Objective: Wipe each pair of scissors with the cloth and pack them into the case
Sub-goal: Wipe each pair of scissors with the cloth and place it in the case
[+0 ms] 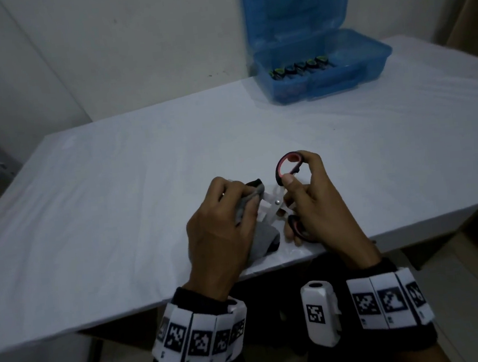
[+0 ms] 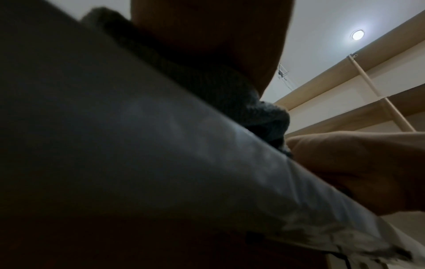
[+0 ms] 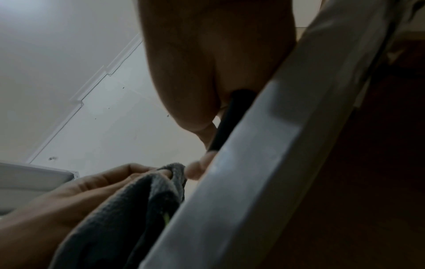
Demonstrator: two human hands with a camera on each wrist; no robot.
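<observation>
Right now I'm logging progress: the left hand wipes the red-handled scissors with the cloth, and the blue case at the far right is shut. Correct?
Not quite: the blue case stands open, lid up, as the head view shows. The rest holds: the left hand wipes the red-handled scissors with the cloth.

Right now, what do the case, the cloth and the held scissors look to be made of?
Case: translucent blue plastic, glossy; the packed scissors show through its wall.
Cloth: grey knit or terry fabric, matte; looped texture in the right wrist view.
Scissors: pale shiny blades, likely steel, with a bright pivot rivet; black handle loops lined red, probably plastic, perhaps rubbery.
</observation>
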